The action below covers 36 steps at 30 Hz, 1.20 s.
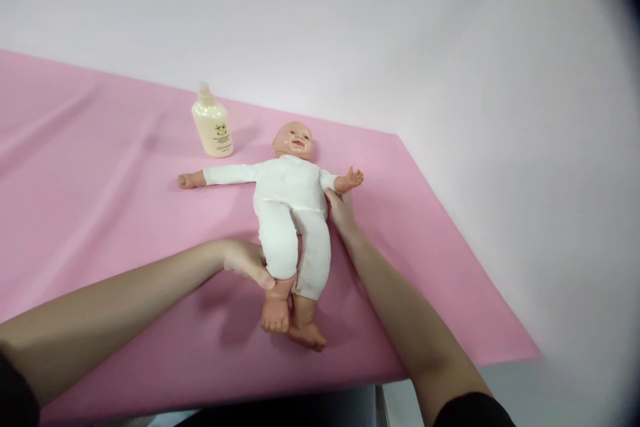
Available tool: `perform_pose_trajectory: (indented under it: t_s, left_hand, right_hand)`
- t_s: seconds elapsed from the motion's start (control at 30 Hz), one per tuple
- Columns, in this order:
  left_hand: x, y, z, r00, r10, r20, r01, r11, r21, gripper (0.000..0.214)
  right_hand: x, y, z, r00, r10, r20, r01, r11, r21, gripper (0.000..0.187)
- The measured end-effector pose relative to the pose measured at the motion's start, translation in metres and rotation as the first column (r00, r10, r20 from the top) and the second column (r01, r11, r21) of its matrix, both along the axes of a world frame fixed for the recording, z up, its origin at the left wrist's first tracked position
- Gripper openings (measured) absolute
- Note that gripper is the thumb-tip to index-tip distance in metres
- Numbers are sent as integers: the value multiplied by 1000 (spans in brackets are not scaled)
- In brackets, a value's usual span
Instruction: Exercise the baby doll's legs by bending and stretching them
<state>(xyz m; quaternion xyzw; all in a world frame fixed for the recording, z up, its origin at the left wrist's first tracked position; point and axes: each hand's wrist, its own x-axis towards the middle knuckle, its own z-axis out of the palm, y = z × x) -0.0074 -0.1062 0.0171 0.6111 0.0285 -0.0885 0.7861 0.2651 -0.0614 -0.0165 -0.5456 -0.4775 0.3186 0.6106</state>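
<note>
A baby doll (290, 187) with a white cloth body lies on its back, head away from me and feet toward me. My left hand (249, 261) grips the doll's leg on the left side just above the ankle, thumb on top and the other fingers hidden beneath. That leg appears slightly raised over the cloth. At the doll's other side, my right hand (342, 212) holds the arm near the elbow, its thumb by the torso and its fingers mostly hidden behind the arm. The doll's other arm stretches out to the left.
A pale yellow pump bottle (214, 128) stands beyond the doll's outstretched arm. Pink cloth (125, 213) with a few creases covers the table. A white wall (320, 33) rises behind it, and the table's right edge slants toward me.
</note>
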Motion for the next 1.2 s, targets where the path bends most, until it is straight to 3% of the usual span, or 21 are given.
perform_pose_trajectory:
  t_s: [0.3,0.87,1.03,1.2]
  left_hand:
    - [1,-1,2,1000,-1,-21,0,998,-65,52]
    - [0,0,-4,1000,-11,-11,11,998,-65,53]
    - [0,1,-1,1000,-4,8,4,1000,-4,57]
    - [0,0,0,1000,-7,-13,6,998,-58,54]
  right_hand:
    - [2,2,-3,1000,-4,-5,4,1000,10,90]
    - [2,1,-2,1000,-2,12,2,1000,-2,90]
    - [0,1,-3,1000,-12,7,12,1000,-2,88]
    - [0,2,-3,1000,-22,-2,22,1000,2,92]
